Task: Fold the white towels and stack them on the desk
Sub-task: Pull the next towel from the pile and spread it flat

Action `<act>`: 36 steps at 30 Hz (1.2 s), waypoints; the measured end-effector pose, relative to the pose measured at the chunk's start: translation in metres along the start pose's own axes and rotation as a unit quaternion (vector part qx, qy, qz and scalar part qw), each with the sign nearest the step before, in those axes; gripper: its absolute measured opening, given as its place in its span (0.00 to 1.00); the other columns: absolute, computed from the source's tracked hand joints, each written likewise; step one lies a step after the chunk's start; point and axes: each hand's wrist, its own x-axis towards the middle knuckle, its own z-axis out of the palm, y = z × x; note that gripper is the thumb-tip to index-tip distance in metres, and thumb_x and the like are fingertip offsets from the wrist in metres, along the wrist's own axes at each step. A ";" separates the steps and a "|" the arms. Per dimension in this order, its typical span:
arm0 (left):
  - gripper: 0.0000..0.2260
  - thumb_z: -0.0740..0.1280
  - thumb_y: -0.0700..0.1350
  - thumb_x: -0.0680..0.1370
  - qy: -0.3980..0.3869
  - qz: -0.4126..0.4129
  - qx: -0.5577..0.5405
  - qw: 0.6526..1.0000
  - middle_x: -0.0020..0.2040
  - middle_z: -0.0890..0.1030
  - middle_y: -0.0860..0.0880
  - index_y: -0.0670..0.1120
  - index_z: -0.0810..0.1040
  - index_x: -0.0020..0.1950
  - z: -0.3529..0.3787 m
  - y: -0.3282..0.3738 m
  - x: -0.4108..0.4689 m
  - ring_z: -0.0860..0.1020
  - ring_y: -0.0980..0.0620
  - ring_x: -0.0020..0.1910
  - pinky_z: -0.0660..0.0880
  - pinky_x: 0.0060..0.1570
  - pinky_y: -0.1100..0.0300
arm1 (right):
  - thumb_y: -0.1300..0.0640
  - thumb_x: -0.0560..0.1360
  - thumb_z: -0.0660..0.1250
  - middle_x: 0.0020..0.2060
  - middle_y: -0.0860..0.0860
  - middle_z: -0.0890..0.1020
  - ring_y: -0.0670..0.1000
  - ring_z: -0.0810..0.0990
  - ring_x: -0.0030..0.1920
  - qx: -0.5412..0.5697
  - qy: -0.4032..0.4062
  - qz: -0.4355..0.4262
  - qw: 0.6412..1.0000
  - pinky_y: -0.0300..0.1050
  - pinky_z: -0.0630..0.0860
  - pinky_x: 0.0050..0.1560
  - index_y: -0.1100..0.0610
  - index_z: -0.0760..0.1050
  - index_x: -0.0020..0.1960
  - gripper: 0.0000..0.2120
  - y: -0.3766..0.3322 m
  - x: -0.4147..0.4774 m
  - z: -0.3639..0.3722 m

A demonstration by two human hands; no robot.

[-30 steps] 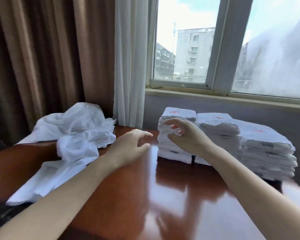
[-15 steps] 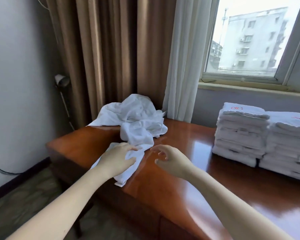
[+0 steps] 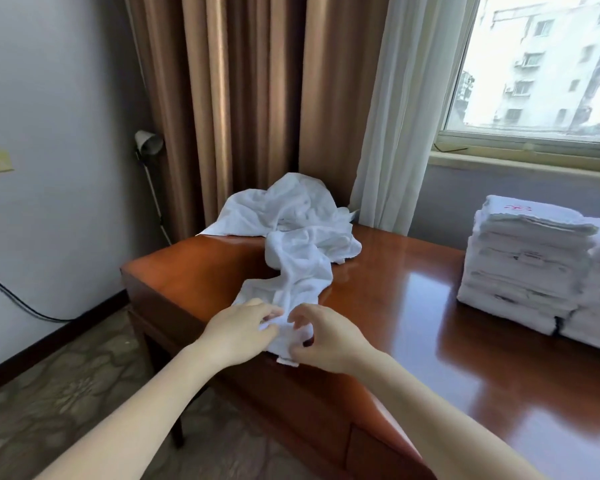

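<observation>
A heap of crumpled white towels (image 3: 291, 216) lies at the far left corner of the glossy wooden desk (image 3: 413, 306). One loose towel (image 3: 298, 278) trails from the heap to the desk's front edge. My left hand (image 3: 243, 327) and my right hand (image 3: 323, 337) both pinch its near end at the desk edge, fingers curled into the cloth. Stacks of folded white towels (image 3: 523, 268) with red marks on top stand on the desk at the right, under the window.
Brown curtains (image 3: 229, 98) and a white sheer curtain (image 3: 402, 109) hang behind the desk. A small lamp (image 3: 148, 143) on a thin stem stands at the wall on the left. The floor (image 3: 66, 393) lies below the desk's left edge.
My view has swung left from the folded stacks to the heap. My right hand left the stack, came across, and now pinches the loose towel's end beside my left hand.
</observation>
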 end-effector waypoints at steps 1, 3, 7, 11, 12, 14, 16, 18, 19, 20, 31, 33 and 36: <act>0.21 0.60 0.58 0.77 -0.011 0.007 0.004 1.000 0.62 0.73 0.61 0.63 0.69 0.71 -0.001 0.004 -0.002 0.74 0.57 0.59 0.71 0.51 0.61 | 0.48 0.67 0.68 0.48 0.40 0.79 0.44 0.76 0.47 -0.020 0.013 -0.006 1.000 0.45 0.78 0.47 0.47 0.75 0.57 0.19 0.003 -0.002 -0.003; 0.26 0.63 0.61 0.72 -0.033 0.024 0.018 0.999 0.61 0.73 0.61 0.64 0.68 0.71 -0.001 0.013 -0.006 0.75 0.58 0.56 0.74 0.51 0.60 | 0.51 0.67 0.69 0.44 0.43 0.81 0.45 0.77 0.43 -0.034 0.019 -0.004 0.999 0.47 0.77 0.44 0.48 0.78 0.51 0.13 0.011 -0.009 -0.011; 0.20 0.63 0.56 0.70 -0.037 0.026 -0.042 0.998 0.54 0.77 0.64 0.66 0.75 0.62 0.004 0.035 -0.008 0.77 0.63 0.45 0.71 0.40 0.64 | 0.54 0.65 0.66 0.39 0.46 0.81 0.48 0.77 0.40 -0.068 0.005 0.020 0.998 0.46 0.76 0.38 0.48 0.77 0.43 0.07 0.031 -0.030 -0.031; 0.16 0.60 0.57 0.69 -0.027 0.047 -0.048 0.997 0.49 0.78 0.63 0.67 0.75 0.56 0.016 0.066 -0.005 0.76 0.64 0.45 0.71 0.41 0.65 | 0.56 0.64 0.61 0.36 0.47 0.79 0.49 0.75 0.38 -0.109 0.012 0.068 0.992 0.45 0.73 0.34 0.50 0.76 0.41 0.08 0.059 -0.066 -0.057; 0.15 0.60 0.57 0.71 -0.021 0.061 -0.047 0.997 0.50 0.77 0.63 0.67 0.74 0.57 0.020 0.076 -0.005 0.76 0.63 0.47 0.72 0.43 0.64 | 0.56 0.64 0.61 0.37 0.46 0.80 0.48 0.75 0.37 -0.114 0.015 0.080 0.990 0.45 0.74 0.34 0.49 0.77 0.42 0.09 0.066 -0.077 -0.065; 0.14 0.61 0.57 0.73 -0.016 0.094 -0.046 0.994 0.54 0.76 0.62 0.68 0.73 0.58 0.026 0.097 -0.003 0.76 0.60 0.50 0.72 0.46 0.63 | 0.56 0.65 0.61 0.37 0.45 0.80 0.48 0.75 0.36 -0.114 0.021 0.107 0.987 0.45 0.75 0.35 0.49 0.77 0.42 0.09 0.080 -0.103 -0.083; 0.13 0.61 0.58 0.73 -0.040 0.130 -0.034 0.990 0.51 0.78 0.61 0.69 0.74 0.56 0.031 0.121 -0.001 0.76 0.60 0.50 0.71 0.45 0.64 | 0.56 0.66 0.61 0.36 0.44 0.79 0.47 0.76 0.37 -0.099 0.020 0.141 0.985 0.44 0.75 0.36 0.48 0.77 0.41 0.08 0.094 -0.130 -0.101; 0.09 0.61 0.61 0.72 -0.074 0.162 -0.021 0.984 0.46 0.81 0.62 0.69 0.77 0.50 0.037 0.148 -0.001 0.77 0.63 0.48 0.71 0.43 0.66 | 0.55 0.64 0.61 0.36 0.43 0.79 0.46 0.76 0.36 -0.086 0.013 0.178 0.980 0.44 0.74 0.36 0.47 0.77 0.41 0.09 0.105 -0.157 -0.118; 0.09 0.60 0.63 0.73 -0.091 0.177 -0.018 0.980 0.43 0.82 0.61 0.66 0.78 0.47 0.040 0.163 -0.002 0.78 0.63 0.45 0.73 0.42 0.64 | 0.54 0.63 0.61 0.37 0.43 0.79 0.46 0.76 0.36 -0.080 0.012 0.192 0.978 0.45 0.76 0.37 0.47 0.77 0.42 0.10 0.111 -0.171 -0.126; 0.12 0.59 0.65 0.74 -0.100 0.196 -0.016 0.975 0.41 0.82 0.59 0.62 0.80 0.45 0.044 0.178 -0.003 0.79 0.60 0.42 0.76 0.42 0.59 | 0.54 0.62 0.60 0.38 0.43 0.79 0.46 0.77 0.37 -0.076 0.012 0.203 0.976 0.46 0.77 0.38 0.47 0.77 0.42 0.12 0.116 -0.185 -0.134; 0.11 0.61 0.54 0.81 -0.038 0.410 0.016 0.911 0.52 0.80 0.61 0.58 0.80 0.59 0.084 0.318 -0.004 0.75 0.62 0.53 0.76 0.51 0.60 | 0.66 0.69 0.59 0.50 0.43 0.78 0.51 0.77 0.52 -0.224 -0.011 0.332 0.916 0.47 0.77 0.47 0.44 0.78 0.50 0.20 0.167 -0.304 -0.197; 0.12 0.61 0.54 0.81 -0.039 0.424 0.018 0.905 0.55 0.80 0.61 0.58 0.79 0.60 0.088 0.333 -0.001 0.75 0.61 0.56 0.75 0.53 0.60 | 0.66 0.69 0.61 0.53 0.45 0.78 0.52 0.77 0.53 -0.261 -0.014 0.373 0.890 0.44 0.75 0.46 0.44 0.79 0.52 0.21 0.175 -0.321 -0.210; 0.13 0.59 0.56 0.82 -0.047 0.414 0.016 0.909 0.59 0.79 0.59 0.57 0.79 0.61 0.091 0.346 0.007 0.76 0.58 0.58 0.73 0.56 0.58 | 0.62 0.72 0.66 0.51 0.47 0.77 0.51 0.77 0.45 -0.282 -0.013 0.460 0.842 0.42 0.76 0.44 0.42 0.80 0.54 0.17 0.179 -0.338 -0.227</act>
